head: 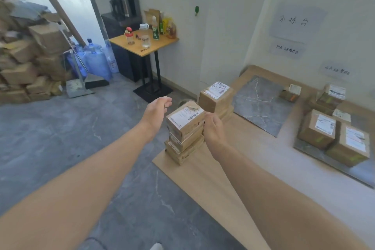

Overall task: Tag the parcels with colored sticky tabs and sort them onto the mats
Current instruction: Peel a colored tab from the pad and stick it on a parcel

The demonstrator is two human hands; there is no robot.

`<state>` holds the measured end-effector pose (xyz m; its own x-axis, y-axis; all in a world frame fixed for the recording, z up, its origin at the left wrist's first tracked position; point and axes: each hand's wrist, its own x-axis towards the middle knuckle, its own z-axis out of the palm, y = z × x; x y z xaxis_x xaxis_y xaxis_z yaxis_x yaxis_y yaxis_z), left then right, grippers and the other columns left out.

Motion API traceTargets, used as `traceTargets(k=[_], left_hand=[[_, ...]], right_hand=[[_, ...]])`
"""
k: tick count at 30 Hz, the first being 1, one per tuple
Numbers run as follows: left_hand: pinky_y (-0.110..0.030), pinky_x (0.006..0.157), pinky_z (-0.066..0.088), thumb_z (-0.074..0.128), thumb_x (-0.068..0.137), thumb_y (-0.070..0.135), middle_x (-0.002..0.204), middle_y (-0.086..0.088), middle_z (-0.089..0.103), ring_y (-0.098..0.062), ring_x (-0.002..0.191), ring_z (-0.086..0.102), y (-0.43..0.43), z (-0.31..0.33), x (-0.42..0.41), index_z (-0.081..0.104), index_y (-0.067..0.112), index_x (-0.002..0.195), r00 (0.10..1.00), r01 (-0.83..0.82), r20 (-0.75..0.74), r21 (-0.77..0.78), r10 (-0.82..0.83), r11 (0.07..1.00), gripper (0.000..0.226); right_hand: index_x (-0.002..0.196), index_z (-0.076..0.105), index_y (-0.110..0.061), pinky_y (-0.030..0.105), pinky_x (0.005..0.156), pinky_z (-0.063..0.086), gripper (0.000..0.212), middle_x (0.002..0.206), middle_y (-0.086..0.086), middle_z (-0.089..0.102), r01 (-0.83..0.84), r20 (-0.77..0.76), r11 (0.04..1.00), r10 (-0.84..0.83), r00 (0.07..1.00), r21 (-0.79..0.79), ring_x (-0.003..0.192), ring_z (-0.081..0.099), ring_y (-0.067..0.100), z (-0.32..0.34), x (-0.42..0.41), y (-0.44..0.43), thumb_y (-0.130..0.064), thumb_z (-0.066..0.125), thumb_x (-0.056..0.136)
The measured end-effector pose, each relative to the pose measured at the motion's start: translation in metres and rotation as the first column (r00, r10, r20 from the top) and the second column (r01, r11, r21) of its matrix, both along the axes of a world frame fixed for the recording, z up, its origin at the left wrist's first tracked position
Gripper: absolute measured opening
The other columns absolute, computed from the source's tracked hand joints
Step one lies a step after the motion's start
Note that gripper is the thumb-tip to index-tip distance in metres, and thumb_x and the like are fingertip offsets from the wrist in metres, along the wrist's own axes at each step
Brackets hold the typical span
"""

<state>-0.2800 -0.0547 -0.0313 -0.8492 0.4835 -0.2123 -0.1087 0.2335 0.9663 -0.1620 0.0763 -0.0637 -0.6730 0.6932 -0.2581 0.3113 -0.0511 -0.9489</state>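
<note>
While both arms are stretched forward, the top parcel (185, 117) of a short stack (183, 144) lies directly between the two hands, at the near left corner of the brown floor covering (253, 148). The parcel's long axis runs from lower left to upper right, label upward.

Right hand (213, 130): touching or just beside the parcel's right end, back of the hand toward the camera, fingers curled around the far side. Whether it grips cannot be told; the fingertips are hidden.

Left hand (157, 110): apart from the parcel, off its left end and slightly beyond, loosely spread with fingers half curled, holding nothing. It is the farther hand and must move inward to the right to meet the box.

Judgement: the step in hand is lifting the top parcel for tagging. No sticky tab is visible in either hand.

Sorting areas: a grey mat (261, 105) near the wall is bare apart from a small parcel (290, 93) at its far edge; several tagged boxes (332, 138) sit well to the right. A taller stack (216, 97) stands just behind.
</note>
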Motion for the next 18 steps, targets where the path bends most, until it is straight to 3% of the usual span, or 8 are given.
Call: traceTargets(k=[4,7,9,12,18], left_hand=[[-0.041,0.121,0.026,0.032,0.106,0.038,0.15,-0.002,0.049,-0.02,0.141,0.04,0.0,-0.02,-0.04,0.05,0.017,0.144,0.992,0.121,0.049,-0.045,-0.118,0.992,0.048],[-0.041,0.122,0.022,0.033,0.105,0.043,0.153,0.0,0.045,-0.018,0.144,0.036,0.002,-0.035,-0.065,0.046,0.018,0.148,0.974,0.208,0.105,-0.085,-0.199,0.974,0.051],[-0.041,0.122,0.019,0.033,0.105,0.045,0.157,0.001,0.04,-0.018,0.146,0.032,0.004,-0.044,-0.077,0.041,0.019,0.151,0.961,0.254,0.145,-0.115,-0.236,0.961,0.054],[-0.04,0.122,0.02,0.033,0.105,0.046,0.156,0.0,0.041,-0.019,0.145,0.035,0.01,-0.056,-0.086,0.04,0.016,0.152,0.944,0.291,0.198,-0.128,-0.263,0.948,0.056],[-0.043,0.116,0.036,0.032,0.103,0.05,0.126,-0.001,0.065,-0.017,0.121,0.057,0.024,-0.063,-0.086,0.054,0.013,0.139,0.934,0.31,0.218,-0.094,-0.284,0.946,0.056]], right_hand=[[0.126,0.058,-0.017,0.032,0.08,0.043,0.041,0.112,-0.005,0.063,0.125,0.063,0.991,-0.122,0.991,-0.039,0.098,0.057,0.012,-0.015,-0.031,-0.012,-0.039,0.033,0.103],[0.123,0.057,-0.02,0.033,0.083,0.038,0.032,0.103,-0.011,0.059,0.213,0.134,0.975,-0.203,0.97,-0.065,0.09,0.051,0.003,-0.026,-0.046,-0.019,-0.033,0.033,0.106],[0.127,0.057,-0.019,0.034,0.087,0.04,0.032,0.114,-0.006,0.063,0.212,0.177,0.975,-0.198,0.964,-0.065,0.1,0.056,0.01,-0.032,-0.055,-0.026,-0.03,0.035,0.106],[0.142,0.052,-0.023,0.035,0.103,0.046,0.039,0.135,-0.007,0.062,0.195,0.156,0.98,-0.186,0.97,-0.046,0.121,0.056,0.015,-0.044,-0.062,-0.035,-0.022,0.042,0.105],[0.138,0.058,-0.025,0.019,0.079,0.046,0.037,0.124,-0.013,0.065,0.219,0.107,0.974,-0.211,0.972,-0.066,0.106,0.06,0.003,-0.045,-0.068,-0.033,-0.018,0.043,0.104]])
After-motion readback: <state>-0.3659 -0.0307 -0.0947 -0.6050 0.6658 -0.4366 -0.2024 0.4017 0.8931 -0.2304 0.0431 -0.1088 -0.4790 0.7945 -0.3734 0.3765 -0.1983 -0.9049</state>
